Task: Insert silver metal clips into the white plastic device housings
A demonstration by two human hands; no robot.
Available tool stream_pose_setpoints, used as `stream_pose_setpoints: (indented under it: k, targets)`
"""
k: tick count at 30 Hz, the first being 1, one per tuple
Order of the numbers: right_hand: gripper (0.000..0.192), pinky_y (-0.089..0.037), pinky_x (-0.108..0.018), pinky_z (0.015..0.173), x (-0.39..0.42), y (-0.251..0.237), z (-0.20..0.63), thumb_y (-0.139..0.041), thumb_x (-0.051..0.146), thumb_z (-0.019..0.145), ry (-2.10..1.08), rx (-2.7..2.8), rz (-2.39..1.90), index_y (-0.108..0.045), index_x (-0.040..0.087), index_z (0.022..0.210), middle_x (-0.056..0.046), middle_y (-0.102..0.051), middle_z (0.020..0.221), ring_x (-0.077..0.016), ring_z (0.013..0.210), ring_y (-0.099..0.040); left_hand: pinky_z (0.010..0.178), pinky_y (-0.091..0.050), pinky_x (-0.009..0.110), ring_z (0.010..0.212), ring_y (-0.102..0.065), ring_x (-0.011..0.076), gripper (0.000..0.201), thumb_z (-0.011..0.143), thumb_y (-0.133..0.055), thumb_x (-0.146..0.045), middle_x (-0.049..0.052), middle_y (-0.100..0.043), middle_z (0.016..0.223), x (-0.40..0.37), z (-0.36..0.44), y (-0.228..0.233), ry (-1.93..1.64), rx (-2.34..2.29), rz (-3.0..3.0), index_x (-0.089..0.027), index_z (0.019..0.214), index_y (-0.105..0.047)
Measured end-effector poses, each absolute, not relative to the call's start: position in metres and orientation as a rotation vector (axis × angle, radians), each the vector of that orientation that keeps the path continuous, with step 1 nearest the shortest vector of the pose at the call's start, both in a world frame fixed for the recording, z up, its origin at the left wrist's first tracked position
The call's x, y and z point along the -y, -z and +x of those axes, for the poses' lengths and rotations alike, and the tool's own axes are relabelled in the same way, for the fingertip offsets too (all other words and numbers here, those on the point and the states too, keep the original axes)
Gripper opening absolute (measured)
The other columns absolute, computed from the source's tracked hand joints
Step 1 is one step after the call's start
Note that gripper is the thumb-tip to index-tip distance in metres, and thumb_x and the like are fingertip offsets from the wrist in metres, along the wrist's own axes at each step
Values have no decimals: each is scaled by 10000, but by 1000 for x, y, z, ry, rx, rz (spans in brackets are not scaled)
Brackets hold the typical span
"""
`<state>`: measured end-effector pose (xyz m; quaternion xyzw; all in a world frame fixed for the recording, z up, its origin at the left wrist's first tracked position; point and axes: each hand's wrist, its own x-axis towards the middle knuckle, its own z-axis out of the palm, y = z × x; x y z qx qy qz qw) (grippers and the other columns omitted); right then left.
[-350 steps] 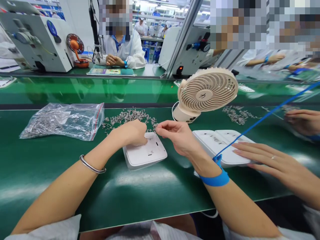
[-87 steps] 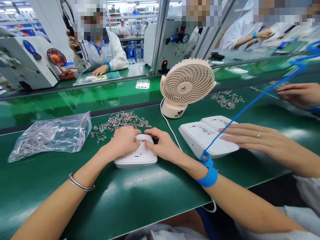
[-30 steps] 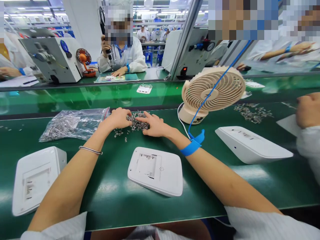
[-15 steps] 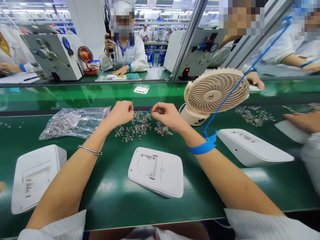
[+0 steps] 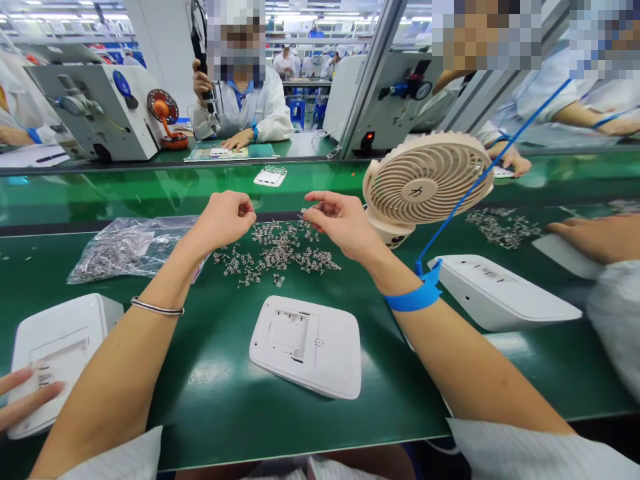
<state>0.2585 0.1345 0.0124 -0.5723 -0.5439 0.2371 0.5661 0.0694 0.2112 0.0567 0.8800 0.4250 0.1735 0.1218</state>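
Observation:
A loose pile of small silvery metal pieces [image 5: 280, 247], which look like battery contacts, lies on the green bench. My left hand [image 5: 225, 217] is at the pile's left, fingers curled round a few of these pieces. On the pile's right is my right hand [image 5: 345, 223]; its index finger is partly stretched out, and some metal pieces show inside the curled fingers. Nearer to me lies a white plastic housing [image 5: 335, 347] with an open battery compartment facing up. A clear plastic bag [image 5: 130, 250] full of similar pieces rests beside my left forearm.
A beige fan [image 5: 425, 180] stands behind my right hand; a blue cord [image 5: 493, 173] runs to my wrist strap. White housings [image 5: 65, 333] [image 5: 505, 293] lie either side. Another person's fingers [image 5: 30, 393] touch the left one. A circuit board [image 5: 271, 175] sits beyond on the green strip.
My hands have moved slightly apart, and my right index finger has straightened. More pieces show on the pile's right. Another person's fingers have come onto the left housing.

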Motion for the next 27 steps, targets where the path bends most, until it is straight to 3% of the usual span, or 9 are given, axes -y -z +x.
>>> stream_pose_setpoints:
  k: [5,11,18,22,27]
  targets:
    - [61,-332,-240,513,-131,-15,258,-602,188,667,-462,1361,-1397,-560,144,661,31,-477,552,-80,531,-407,643,-420,274,651,-544,143,160,664,-500,-149,31,-619,673,-212,69,-54,-503,-1198,2557,-150,740,-640]
    - [79,-360,-257,562,-128,-19,255,-559,211,677,-498,1455,-1440,-585,144,644,-3,-555,624,-102,585,-459,651,-408,271,670,-551,143,193,687,-523,-240,27,-627,710,-205,74,-54,-377,-1108,2623,-164,804,-656]
    - [92,-342,-256,545,-121,-27,249,-537,195,680,-422,1608,-1535,-596,141,632,6,-532,574,-97,556,-437,470,-343,265,525,-499,149,243,649,-584,-401,24,-555,570,-175,97,-39,403,-825,2635,-159,658,-598]
    - [91,-351,-266,558,-115,-35,243,-540,168,699,-383,1639,-1538,-602,143,637,-6,-562,601,-104,566,-460,462,-337,258,554,-518,163,81,627,-547,-189,63,-574,626,-170,103,-25,495,-863,2669,-150,673,-599]
    - [97,-359,-271,567,-112,-37,239,-540,151,707,-369,1646,-1514,-600,154,631,-2,-563,603,-107,569,-468,496,-348,262,586,-537,174,122,617,-494,-135,91,-603,675,-194,90,-24,367,-1018,2687,-149,676,-600]
